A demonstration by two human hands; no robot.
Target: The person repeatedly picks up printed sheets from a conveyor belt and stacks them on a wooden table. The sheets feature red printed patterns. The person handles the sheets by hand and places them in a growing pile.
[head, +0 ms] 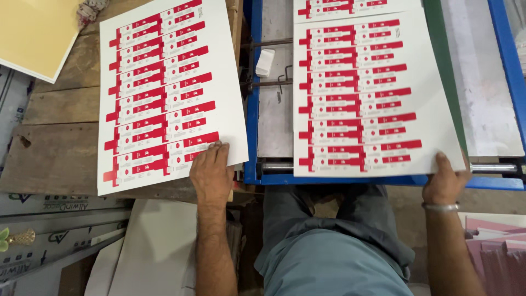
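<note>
On the blue-framed press bed I see the right sheet, white card printed with rows of red carton blanks, lying flat and overlapping a second printed sheet at the bed's far end. Left of the bed, on the wooden bench, lies the left sheet, same print, its near edge overhanging the bench. A yellow board sits at the bench's far left corner. Between the two sheets, on the bed, rests a small white block.

My left hand lies palm-down on the left sheet's near corner, fingers pressed together and flat. My right hand pinches the right sheet's near right corner at the bed's front rail, thumb on top; I cannot tell how the fingers beneath are set. A bangle circles that wrist.
</note>
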